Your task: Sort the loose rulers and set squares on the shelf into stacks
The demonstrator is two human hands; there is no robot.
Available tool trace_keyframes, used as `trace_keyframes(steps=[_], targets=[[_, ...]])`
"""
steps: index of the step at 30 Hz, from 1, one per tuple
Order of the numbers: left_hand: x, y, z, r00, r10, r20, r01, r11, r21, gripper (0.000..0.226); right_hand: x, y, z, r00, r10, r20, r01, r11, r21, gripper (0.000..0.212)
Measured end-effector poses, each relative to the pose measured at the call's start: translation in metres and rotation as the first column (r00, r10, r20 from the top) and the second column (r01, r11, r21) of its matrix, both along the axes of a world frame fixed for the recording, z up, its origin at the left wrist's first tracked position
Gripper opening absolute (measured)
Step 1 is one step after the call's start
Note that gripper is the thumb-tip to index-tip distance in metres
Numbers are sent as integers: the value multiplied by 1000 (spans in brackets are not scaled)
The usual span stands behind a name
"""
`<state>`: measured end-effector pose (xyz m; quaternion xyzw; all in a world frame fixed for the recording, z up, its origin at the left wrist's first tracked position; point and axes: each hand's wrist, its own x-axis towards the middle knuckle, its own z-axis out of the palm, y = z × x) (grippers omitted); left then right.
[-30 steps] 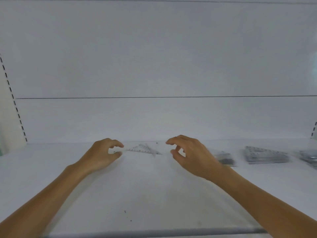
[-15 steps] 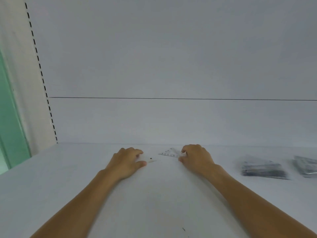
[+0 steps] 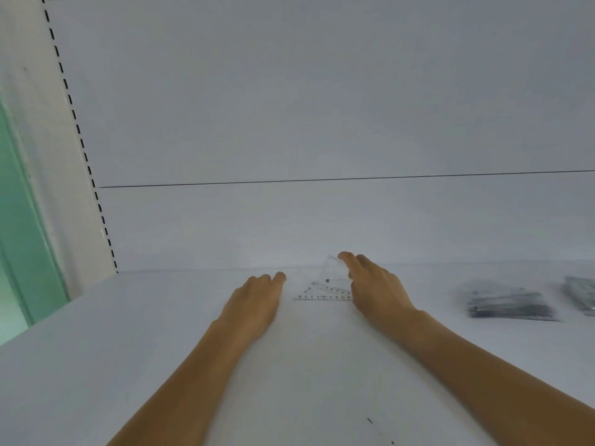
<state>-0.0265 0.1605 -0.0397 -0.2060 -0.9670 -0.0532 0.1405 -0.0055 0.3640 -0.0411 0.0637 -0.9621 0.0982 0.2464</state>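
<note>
A clear plastic set square (image 3: 326,286) with printed numbers stands on the white shelf (image 3: 161,349) on its long edge, its far corner tipped up. My right hand (image 3: 373,284) grips it along its right side, the index fingertip up at the raised corner; the thumb is hidden. My left hand (image 3: 254,300) lies flat on the shelf just left of the set square, fingers straight, holding nothing.
Two blurred stacks of clear rulers or set squares lie to the right, one (image 3: 508,302) near my right forearm and another (image 3: 581,294) at the frame edge. The shelf's back panel (image 3: 322,220) rises close behind the hands. A slotted upright (image 3: 80,140) bounds the left.
The set square has been tipped up from lying flat, with my right hand now on its right side. My left hand's fingers have straightened and flattened on the shelf.
</note>
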Motion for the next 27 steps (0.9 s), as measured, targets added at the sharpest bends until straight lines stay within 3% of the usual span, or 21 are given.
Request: trace_keyframes(steps=[2,5,10,15,18,20,21,27], targets=[[0,-5,1,1000,24,3,-24,991,135,41,3,0,-1,998,46,-34,-47,998,-44,62],[-1,-15,3,999,36,24,-42,940,338,36,4,0,-5,995,97,-33,-99,993,-65,54],[-1,-20,4,999,4,46,-25,879,476,30,1,3,-8,992,106,76,-102,994,-47,58],[1,-12,4,995,-24,92,-39,784,619,35,-2,3,-10,993,115,29,-113,992,-56,55],[1,-11,8,991,-34,129,-62,738,672,74,-3,7,-9,994,104,23,-102,992,-76,55],[3,-12,7,992,-41,119,-40,795,606,99,-3,10,-10,995,92,30,-89,993,-83,55],[5,-13,6,993,-58,104,-11,822,570,101,-4,11,-10,996,85,32,-82,993,-85,55],[5,-9,5,982,-188,7,154,829,538,52,-4,10,-10,997,69,46,-66,996,-60,56]])
